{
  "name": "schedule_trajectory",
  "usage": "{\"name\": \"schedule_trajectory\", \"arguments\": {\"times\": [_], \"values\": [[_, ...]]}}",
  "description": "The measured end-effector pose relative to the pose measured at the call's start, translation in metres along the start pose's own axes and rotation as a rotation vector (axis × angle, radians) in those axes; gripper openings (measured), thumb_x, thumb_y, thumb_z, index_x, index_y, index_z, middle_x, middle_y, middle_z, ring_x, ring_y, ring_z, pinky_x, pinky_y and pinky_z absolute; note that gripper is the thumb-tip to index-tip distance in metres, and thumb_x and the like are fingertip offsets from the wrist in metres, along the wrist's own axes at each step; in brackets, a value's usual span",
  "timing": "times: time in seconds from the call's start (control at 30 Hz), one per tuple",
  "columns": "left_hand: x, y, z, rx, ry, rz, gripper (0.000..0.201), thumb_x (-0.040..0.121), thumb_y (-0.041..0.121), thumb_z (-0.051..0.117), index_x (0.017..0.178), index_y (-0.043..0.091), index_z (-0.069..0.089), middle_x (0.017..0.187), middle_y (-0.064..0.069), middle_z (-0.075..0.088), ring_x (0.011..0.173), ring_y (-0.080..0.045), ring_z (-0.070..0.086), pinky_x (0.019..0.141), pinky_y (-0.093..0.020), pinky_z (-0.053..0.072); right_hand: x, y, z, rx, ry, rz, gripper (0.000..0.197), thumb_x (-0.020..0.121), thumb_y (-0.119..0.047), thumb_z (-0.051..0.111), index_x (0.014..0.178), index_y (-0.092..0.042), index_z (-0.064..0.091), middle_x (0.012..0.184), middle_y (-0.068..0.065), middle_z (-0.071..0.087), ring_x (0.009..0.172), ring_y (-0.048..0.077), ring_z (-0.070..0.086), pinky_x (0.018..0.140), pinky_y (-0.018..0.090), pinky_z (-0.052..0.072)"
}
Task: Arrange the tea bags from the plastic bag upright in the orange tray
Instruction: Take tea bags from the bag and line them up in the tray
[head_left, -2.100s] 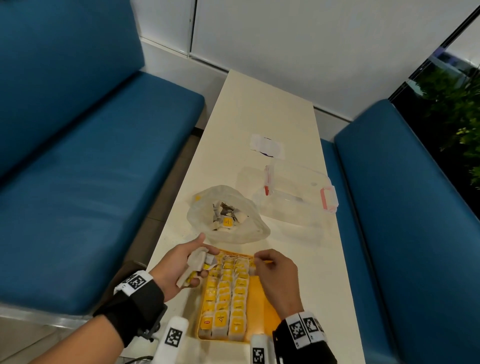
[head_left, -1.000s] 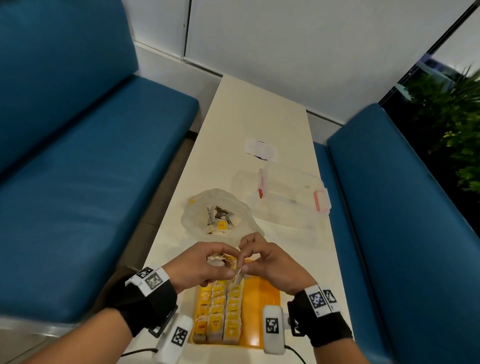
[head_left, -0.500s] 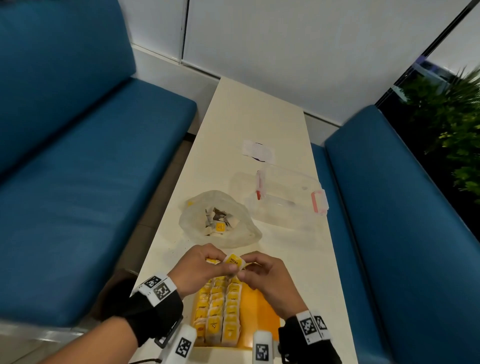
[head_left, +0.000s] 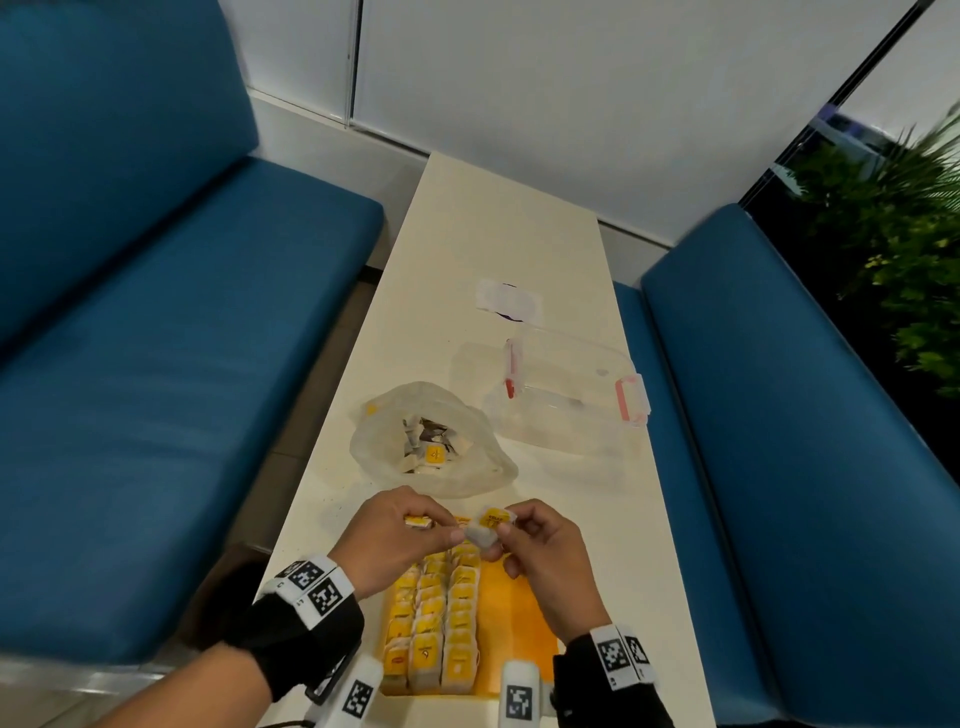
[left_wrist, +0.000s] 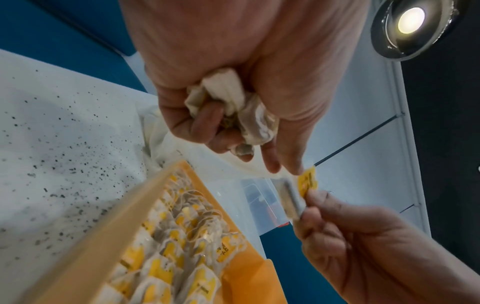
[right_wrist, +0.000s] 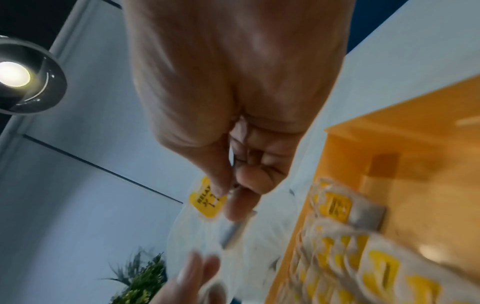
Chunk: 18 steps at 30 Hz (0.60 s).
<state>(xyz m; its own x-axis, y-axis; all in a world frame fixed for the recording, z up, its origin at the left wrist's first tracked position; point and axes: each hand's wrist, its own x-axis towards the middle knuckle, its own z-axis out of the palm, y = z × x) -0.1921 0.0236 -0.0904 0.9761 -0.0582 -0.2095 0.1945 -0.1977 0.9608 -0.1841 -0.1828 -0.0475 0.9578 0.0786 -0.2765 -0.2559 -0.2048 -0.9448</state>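
The right hand (head_left: 540, 551) pinched a white tea bag (head_left: 480, 535) by its yellow tag (head_left: 494, 518). The left hand (head_left: 395, 540) clutched crumpled tea bags (left_wrist: 233, 107) above the orange tray (head_left: 524, 623).

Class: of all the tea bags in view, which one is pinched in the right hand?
The tea bag with the yellow tag facing up, held above the orange tray's far end by the right hand; others sit in rows, the bag or the left fist.

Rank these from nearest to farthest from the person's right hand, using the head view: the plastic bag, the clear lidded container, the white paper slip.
Measured from the right hand:
1. Plastic bag, just beyond the hand, slightly left.
2. Clear lidded container, farther up the table, to the right.
3. White paper slip, farthest, past the container.
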Motion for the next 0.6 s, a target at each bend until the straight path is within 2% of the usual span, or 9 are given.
{"name": "schedule_trajectory", "arguments": {"times": [0.07,0.2,0.33,0.43,0.53,0.6], "values": [[-0.001,-0.007,-0.008,0.012,0.032,-0.034,0.009,0.073,0.037,0.087,0.079,0.037,0.08,0.093,0.008,0.074,0.093,-0.004,0.067,0.087,-0.027,0.053,0.005,0.009,-0.014,-0.145,0.022,0.057,0.002,0.092,0.007,0.058,0.091,0.007,0.06,0.062,0.016,0.064,0.052,0.016,0.057,0.046,0.024,0.038],[-0.005,-0.026,-0.019,0.052,0.106,-0.104,0.009,0.079,0.033,0.084,0.086,0.031,0.078,0.091,0.011,0.076,0.095,-0.005,0.067,0.085,-0.027,0.05,0.009,0.035,-0.036,-0.428,0.006,0.167,0.016,0.092,0.004,0.057,0.083,-0.009,0.059,0.057,0.004,0.065,0.053,0.013,0.061,0.049,0.017,0.042],[-0.004,-0.049,-0.014,0.204,0.144,-0.2,0.037,0.077,0.04,0.084,0.11,0.029,0.07,0.111,0.006,0.07,0.103,-0.013,0.063,0.086,-0.028,0.049,0.018,0.051,-0.027,-0.618,-0.015,0.241,0.016,0.085,-0.005,0.058,0.08,-0.02,0.062,0.072,0.006,0.071,0.063,0.014,0.064,0.057,0.027,0.047],[-0.004,-0.057,-0.009,0.24,0.121,-0.233,0.05,0.078,0.04,0.084,0.123,0.026,0.067,0.122,0.002,0.067,0.11,-0.015,0.061,0.09,-0.026,0.046,0.027,0.053,-0.014,-0.763,0.0,0.276,0.013,0.085,-0.012,0.056,0.077,-0.021,0.06,0.085,0.005,0.071,0.079,0.019,0.067,0.065,0.028,0.051],[-0.003,-0.06,-0.008,0.231,0.103,-0.221,0.049,0.08,0.038,0.082,0.125,0.025,0.067,0.127,0.002,0.067,0.117,-0.016,0.06,0.098,-0.029,0.047,0.034,0.056,-0.004,-0.793,0.051,0.299,0.02,0.087,-0.015,0.056,0.069,-0.022,0.054,0.084,0.004,0.069,0.081,0.021,0.066,0.069,0.03,0.052],[-0.003,-0.061,-0.009,0.236,0.095,-0.221,0.048,0.081,0.038,0.082,0.125,0.025,0.067,0.128,0.003,0.067,0.118,-0.015,0.059,0.1,-0.029,0.046,0.037,0.059,0.0,-0.772,0.098,0.306,0.017,0.089,-0.016,0.058,0.072,-0.019,0.058,0.084,0.003,0.068,0.084,0.023,0.066,0.072,0.03,0.053]]}}
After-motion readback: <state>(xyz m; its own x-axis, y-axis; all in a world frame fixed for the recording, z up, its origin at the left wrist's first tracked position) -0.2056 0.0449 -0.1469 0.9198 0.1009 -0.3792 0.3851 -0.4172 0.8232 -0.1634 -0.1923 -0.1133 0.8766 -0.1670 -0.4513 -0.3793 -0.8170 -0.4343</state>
